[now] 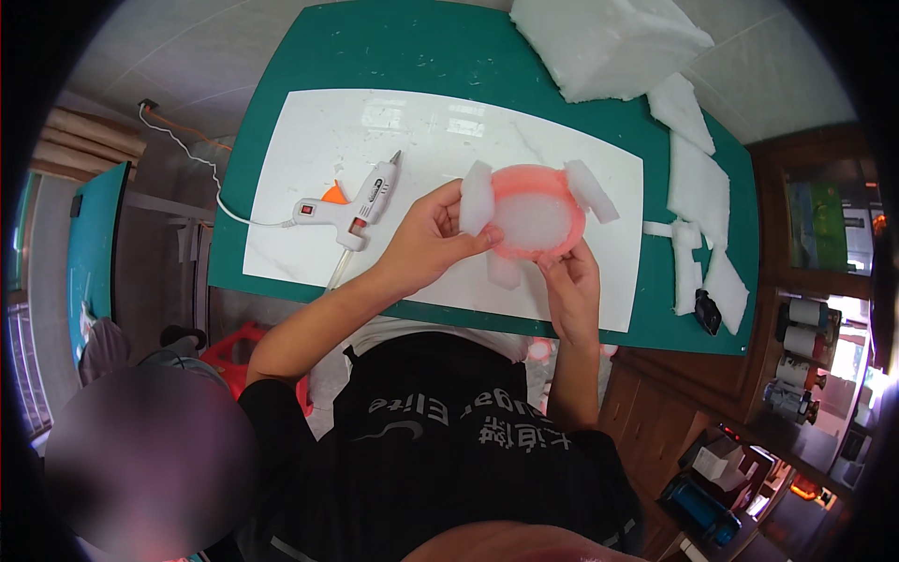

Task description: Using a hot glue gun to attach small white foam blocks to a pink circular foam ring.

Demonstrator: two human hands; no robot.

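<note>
Above the white board, both hands hold a round pink foam piece (574, 214) with a white, translucent-looking middle (530, 225). White foam blocks stick out around it: one at its left (477, 199), one at its upper right (592, 191) and a smaller one at its lower edge (504, 273). My left hand (433, 239) is closed on the left side, its thumb on the rim and its fingers behind the left block. With thumb and fingers, my right hand (571, 286) pinches the lower right rim. Some fingertips are hidden behind the piece.
A white glue gun (361, 211) with an orange part lies left on the white board (300, 140), its cord running left. Large white foam (609, 42) stands at the green table's (318, 47) back right. Foam offcuts (698, 187) and a small black object (707, 312) lie right.
</note>
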